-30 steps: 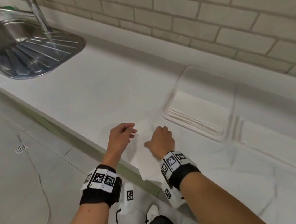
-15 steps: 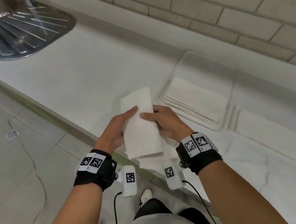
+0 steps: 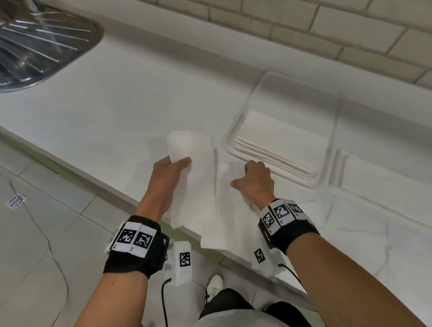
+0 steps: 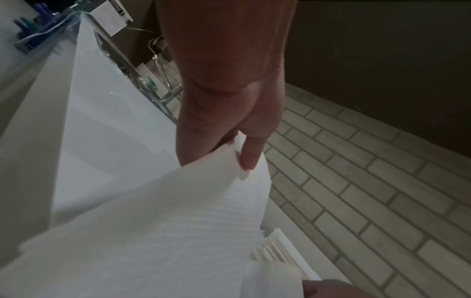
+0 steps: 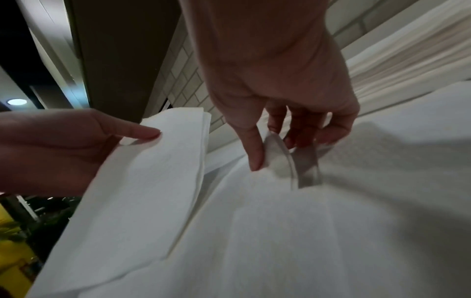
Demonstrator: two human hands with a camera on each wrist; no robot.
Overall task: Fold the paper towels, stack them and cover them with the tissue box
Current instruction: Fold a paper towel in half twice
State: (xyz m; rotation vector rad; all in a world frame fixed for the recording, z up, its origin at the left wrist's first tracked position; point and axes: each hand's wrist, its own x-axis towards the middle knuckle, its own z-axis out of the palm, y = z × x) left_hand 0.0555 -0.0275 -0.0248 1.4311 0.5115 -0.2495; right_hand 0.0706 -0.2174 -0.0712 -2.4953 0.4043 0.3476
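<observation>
The left hand [image 3: 167, 179] holds a folded paper towel [image 3: 195, 176] above the near edge of the white worktop [image 3: 104, 113]; the thumb lies on the top face of the towel and the other fingers are under it, so the towel is pinched along its left side. In the left wrist view the thumb [image 4: 251, 147] presses on the far corner of this towel. The right hand [image 3: 257, 183] is just to the right, apart from the left one, with its fingers curled down on a second sheet [image 3: 230, 214] that lies flat on the worktop and hangs a little over the near edge. In the right wrist view the thumb and the fingers [image 5: 256, 149] pinch a small raised fold of this sheet. To the right of both hands stands a shallow white tray [image 3: 317, 182] with a stack of folded towels [image 3: 276, 144] inside it, near its near-left wall. Further right a long white piece [image 3: 386, 186] lies on the worktop; I cannot tell what it is. At the far left is a metal sink drainer [image 3: 27, 52], and behind the worktop a wall of pale tiles [image 3: 326, 7].
</observation>
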